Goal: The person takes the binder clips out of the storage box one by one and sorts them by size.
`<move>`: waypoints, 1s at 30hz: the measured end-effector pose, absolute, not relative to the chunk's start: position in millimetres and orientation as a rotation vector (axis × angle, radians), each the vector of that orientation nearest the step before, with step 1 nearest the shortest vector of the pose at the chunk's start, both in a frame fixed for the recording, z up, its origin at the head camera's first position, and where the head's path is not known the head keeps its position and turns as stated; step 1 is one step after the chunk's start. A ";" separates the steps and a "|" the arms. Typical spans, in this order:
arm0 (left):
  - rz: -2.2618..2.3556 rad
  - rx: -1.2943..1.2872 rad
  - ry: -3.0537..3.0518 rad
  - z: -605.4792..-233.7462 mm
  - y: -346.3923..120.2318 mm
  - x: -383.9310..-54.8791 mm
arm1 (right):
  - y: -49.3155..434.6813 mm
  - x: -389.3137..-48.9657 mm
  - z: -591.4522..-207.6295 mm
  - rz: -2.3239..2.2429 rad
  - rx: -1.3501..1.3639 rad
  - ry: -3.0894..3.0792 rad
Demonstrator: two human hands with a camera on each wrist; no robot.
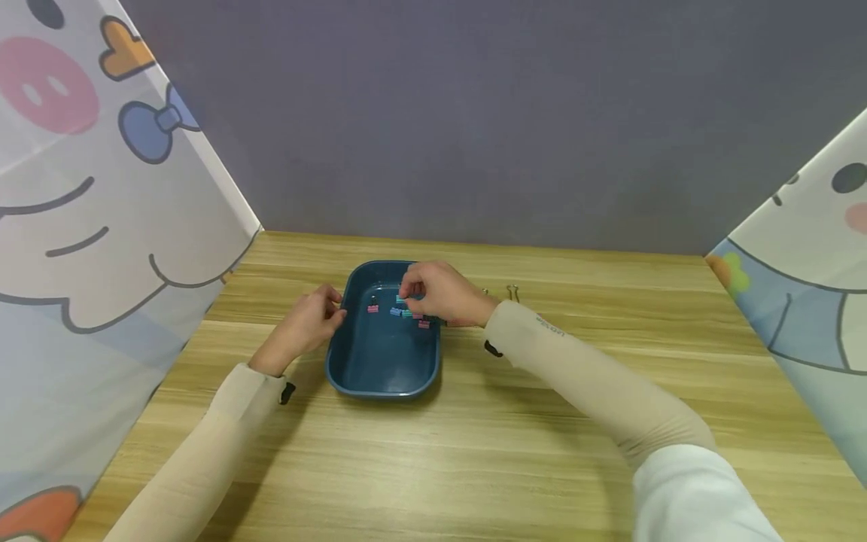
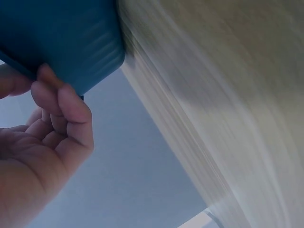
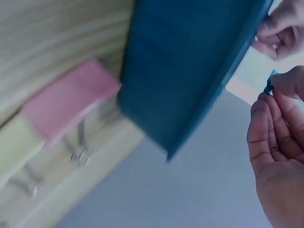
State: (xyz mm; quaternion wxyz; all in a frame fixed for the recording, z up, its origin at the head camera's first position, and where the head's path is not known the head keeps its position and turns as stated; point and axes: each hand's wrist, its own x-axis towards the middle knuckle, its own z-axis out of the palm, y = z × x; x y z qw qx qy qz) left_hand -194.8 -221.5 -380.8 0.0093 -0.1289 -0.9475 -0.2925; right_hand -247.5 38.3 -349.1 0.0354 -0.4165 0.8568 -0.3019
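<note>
A deep blue tray (image 1: pixel 384 361) stands on the table with several small binder clips inside, among them a pink clip (image 1: pixel 373 309) and a blue clip (image 1: pixel 396 311). My left hand (image 1: pixel 307 325) pinches the tray's left rim between thumb and fingers, as the left wrist view also shows. Over the tray's far right part, my right hand (image 1: pixel 443 292) is held above the clips. Its thumb and fingertips pinch a small teal binder clip (image 3: pixel 270 84), clearest in the right wrist view. Part of the clip is covered by the fingers.
Right of the tray lie larger binder clips, a pink binder clip (image 3: pixel 71 102) and a yellow-green binder clip (image 3: pixel 18 146); my right forearm mostly hides them in the head view. A grey wall (image 1: pixel 474 128) rises behind the wooden table (image 1: pixel 406 467). Cartoon-printed cloths flank both sides.
</note>
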 end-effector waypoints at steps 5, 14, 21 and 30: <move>-0.888 -0.367 -2.983 -380.4 -219.6 -195.3 | 68.9 -247.3 -343.3 -0.961 -1.233 2.670; -0.884 -0.344 -3.007 -379.4 -218.6 -196.0 | 109.1 -249.3 -342.0 -1.010 -1.194 2.732; -0.895 -0.331 -3.017 -379.4 -219.3 -195.8 | 130.8 -250.2 -346.8 -0.988 -1.161 2.766; -0.893 -0.319 -3.015 -379.5 -219.0 -196.7 | 173.7 -246.8 -366.5 -0.998 -1.107 2.826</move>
